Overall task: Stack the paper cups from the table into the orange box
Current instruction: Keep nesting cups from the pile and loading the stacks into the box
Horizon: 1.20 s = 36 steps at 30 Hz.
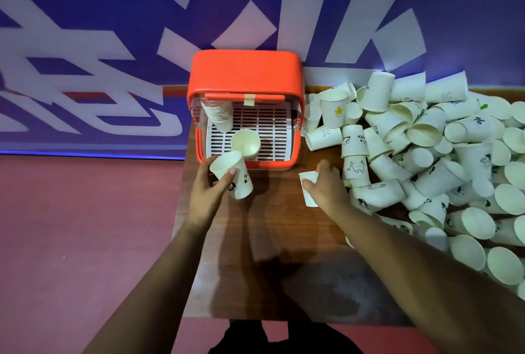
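Orange box [244,75] open, white slatted floor. Nested cup stack [218,115] in rear-left corner, single cup [245,143] upright mid-floor. Panda-print cup [237,180] tilted at box's front edge. Plain cup [308,181] upright beside loose cup pile [426,154] at right.

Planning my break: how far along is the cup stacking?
Barely started. Done: a nested stack sits back left in the orange box, an upright cup near its front. In hand: the left hand grips a panda cup at the box's front; the right hand grips a second cup. Left: the large loose pile on the table's right.
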### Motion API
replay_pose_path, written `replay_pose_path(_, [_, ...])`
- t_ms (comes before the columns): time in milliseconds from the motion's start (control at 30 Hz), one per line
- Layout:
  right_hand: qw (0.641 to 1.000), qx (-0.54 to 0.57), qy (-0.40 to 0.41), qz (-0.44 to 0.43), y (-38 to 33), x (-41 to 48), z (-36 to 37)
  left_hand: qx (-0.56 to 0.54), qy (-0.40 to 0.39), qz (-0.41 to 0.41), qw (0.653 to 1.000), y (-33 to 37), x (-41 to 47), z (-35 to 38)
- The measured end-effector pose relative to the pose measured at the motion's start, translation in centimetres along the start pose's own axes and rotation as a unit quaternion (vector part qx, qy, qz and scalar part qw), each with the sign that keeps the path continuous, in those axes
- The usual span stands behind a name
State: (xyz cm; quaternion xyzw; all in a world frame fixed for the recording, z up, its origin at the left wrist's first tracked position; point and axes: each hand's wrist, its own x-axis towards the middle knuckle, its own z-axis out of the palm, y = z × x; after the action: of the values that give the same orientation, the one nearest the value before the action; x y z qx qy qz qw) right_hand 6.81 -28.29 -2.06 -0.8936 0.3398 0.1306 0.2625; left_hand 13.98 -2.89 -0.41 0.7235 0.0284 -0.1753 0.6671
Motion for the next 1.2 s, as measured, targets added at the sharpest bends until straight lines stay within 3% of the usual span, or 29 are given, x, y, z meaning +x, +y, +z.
replay_pose_path(200, [0.990, 0.130, 0.027, -0.055, -0.6, -1.1, -2.7, 0.025, 0.026, 0.067, 0.997, 2.7, 3.4, -0.8])
replay_pose_path(400, [0.978, 0.186, 0.057, -0.080, -2.5, -1.6, -5.3, 0.065, -0.013, 0.087, 0.994, 4.0, 5.5, 0.4])
replay_pose_path(567, [0.957, 0.256, 0.078, -0.109, -4.6, -2.6, -6.5, 0.170, -0.016, 0.116, 0.978, 3.9, 6.4, 1.3])
replay_pose_path(900, [0.926, 0.350, 0.019, -0.143, -10.0, -1.6, -5.8, 0.311, -0.096, 0.018, 0.946, 1.5, 8.4, 0.2])
replay_pose_path(967, [0.924, 0.346, 0.015, -0.162, -11.0, -1.1, -5.0, 0.291, -0.082, 0.021, 0.953, 1.5, 8.1, -0.9])
replay_pose_path(1100, [0.932, 0.316, -0.009, -0.180, -12.5, 0.0, -3.3, 0.150, -0.027, 0.025, 0.988, 2.5, 7.4, -2.3])
replay_pose_path(1200, [0.934, 0.294, -0.032, -0.203, -13.2, 0.6, -1.9, 0.096, -0.038, 0.036, 0.994, 4.1, 7.1, -2.4])
